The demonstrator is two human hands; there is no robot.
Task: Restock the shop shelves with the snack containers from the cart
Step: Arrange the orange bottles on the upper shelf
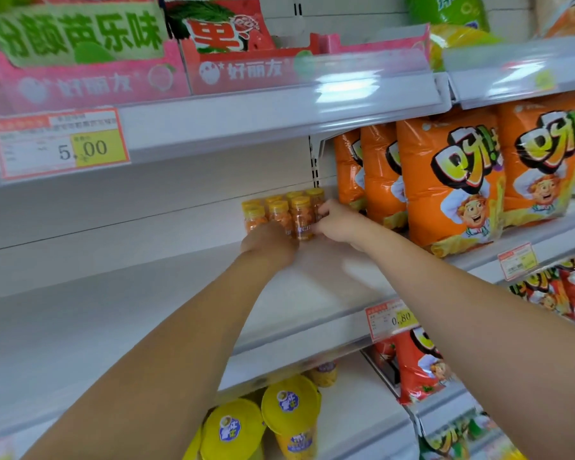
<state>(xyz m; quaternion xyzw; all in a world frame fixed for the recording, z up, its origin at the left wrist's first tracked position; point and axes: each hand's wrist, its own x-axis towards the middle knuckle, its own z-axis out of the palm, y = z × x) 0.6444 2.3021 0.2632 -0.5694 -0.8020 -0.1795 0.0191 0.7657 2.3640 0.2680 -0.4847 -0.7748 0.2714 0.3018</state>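
A: Where are the jars?
B: The jars point(301, 215), yellow-lidded, stand in a tight cluster on the shelf point(113, 310), between the two grips, close to the back wall.
A: The right grip?
B: The right grip point(337, 224) curls its fingers round the cluster's right side, thumb on the front jar.
A: And the left?
B: The left grip point(269, 242) is against the front-left jars, its back toward the camera. The fingers are hidden, so I cannot tell how far it is open.
A: What else is near?
B: Orange bags point(452, 180) stand just right of the right grip. Yellow tubs point(291, 401) sit below both grips.
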